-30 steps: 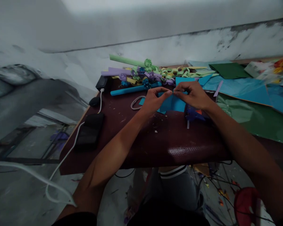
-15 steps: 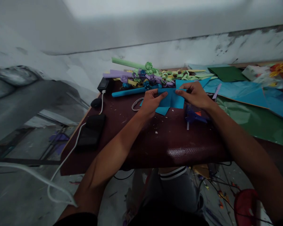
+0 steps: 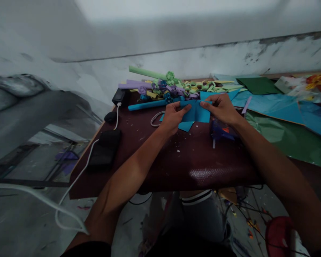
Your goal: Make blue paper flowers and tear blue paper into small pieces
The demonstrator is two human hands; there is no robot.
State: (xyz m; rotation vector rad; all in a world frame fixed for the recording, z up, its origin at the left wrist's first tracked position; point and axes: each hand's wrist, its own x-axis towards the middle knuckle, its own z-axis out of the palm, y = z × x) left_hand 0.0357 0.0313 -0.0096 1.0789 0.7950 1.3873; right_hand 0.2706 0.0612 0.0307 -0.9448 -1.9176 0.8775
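Note:
Between my two hands is a piece of blue paper (image 3: 194, 112) with a crease down its middle, raised a little over the dark red table (image 3: 155, 157). My left hand (image 3: 174, 115) pinches its left part, thumb on the near face. At the upper right edge my right hand (image 3: 219, 107) pinches it between thumb and fingers. Under the paper lies another blue paper scrap (image 3: 186, 126). A grey loop (image 3: 155, 119) rests beside my left hand. Just below my right hand is a dark blue object with an orange part (image 3: 221, 132), partly in shadow.
Paper flowers and curled strips (image 3: 173, 87) are heaped at the back, with a blue paper roll (image 3: 148, 105) before them. Blue sheets (image 3: 273, 103) and a green sheet (image 3: 289, 139) spread over the right side. A black power bank (image 3: 104, 150) with a white cable (image 3: 89, 160) sits left.
The view has shifted very slightly. Both hands keep their pinch on the blue paper in nearly the same place, and nothing has been let go.

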